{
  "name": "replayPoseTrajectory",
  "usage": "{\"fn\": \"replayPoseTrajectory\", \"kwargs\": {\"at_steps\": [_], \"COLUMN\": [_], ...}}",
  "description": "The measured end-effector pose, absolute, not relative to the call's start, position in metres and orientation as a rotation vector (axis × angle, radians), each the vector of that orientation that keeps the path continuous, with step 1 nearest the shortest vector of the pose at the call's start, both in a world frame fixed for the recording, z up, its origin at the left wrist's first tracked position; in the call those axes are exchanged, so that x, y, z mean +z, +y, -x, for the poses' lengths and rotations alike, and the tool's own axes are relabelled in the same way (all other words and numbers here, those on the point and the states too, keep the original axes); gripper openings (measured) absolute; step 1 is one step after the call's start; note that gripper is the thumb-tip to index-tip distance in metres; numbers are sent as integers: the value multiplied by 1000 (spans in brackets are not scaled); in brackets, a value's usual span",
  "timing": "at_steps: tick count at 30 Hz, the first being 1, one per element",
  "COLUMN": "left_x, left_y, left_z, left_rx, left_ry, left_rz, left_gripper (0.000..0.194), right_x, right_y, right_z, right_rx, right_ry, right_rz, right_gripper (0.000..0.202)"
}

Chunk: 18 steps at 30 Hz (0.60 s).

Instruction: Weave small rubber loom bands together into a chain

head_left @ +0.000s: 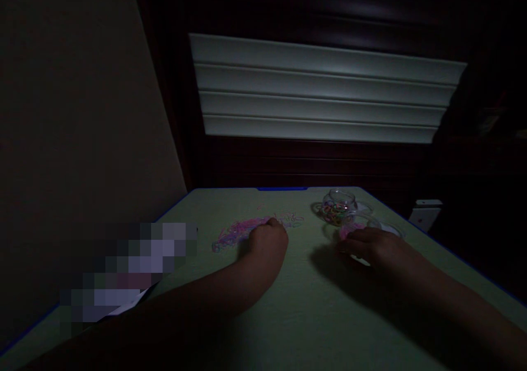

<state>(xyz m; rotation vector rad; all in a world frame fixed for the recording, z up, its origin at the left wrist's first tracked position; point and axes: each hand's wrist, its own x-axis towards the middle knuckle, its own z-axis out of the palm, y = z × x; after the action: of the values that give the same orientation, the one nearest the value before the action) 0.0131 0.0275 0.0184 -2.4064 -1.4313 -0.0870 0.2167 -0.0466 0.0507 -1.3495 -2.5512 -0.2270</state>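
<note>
A loose pile of small, thin rubber bands, mostly pink and purple, is spread on the pale green table. My left hand is at the pile's right side, fingers curled down and pressed together; whatever they pinch is hidden. At the right, my right hand has its fingers bent around the near side of a clear round jar with pink bands inside. Part of that jar is covered by the hand. Just behind it stands another clear jar, holding multicoloured bands.
The green table has a blue edge. Clear lids appear to lie by the jars. A blurred-out flat item is at the left, near the wall. Dark panelling with pale slats rises behind. A white box stands beyond the right edge.
</note>
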Motion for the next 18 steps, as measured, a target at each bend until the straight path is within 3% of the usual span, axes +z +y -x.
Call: {"fn": "replayPoseTrajectory", "kwargs": {"at_steps": [18], "left_x": [20], "left_y": [26], "left_z": [-16], "left_rx": [-32], "left_ry": [-1343], "left_rz": [2358], "left_gripper": [25], "right_x": [50], "right_y": [-46], "right_z": [-217], "right_rx": [-253], "right_ry": [-2546], "right_rz": [1292], "right_gripper": [17]}}
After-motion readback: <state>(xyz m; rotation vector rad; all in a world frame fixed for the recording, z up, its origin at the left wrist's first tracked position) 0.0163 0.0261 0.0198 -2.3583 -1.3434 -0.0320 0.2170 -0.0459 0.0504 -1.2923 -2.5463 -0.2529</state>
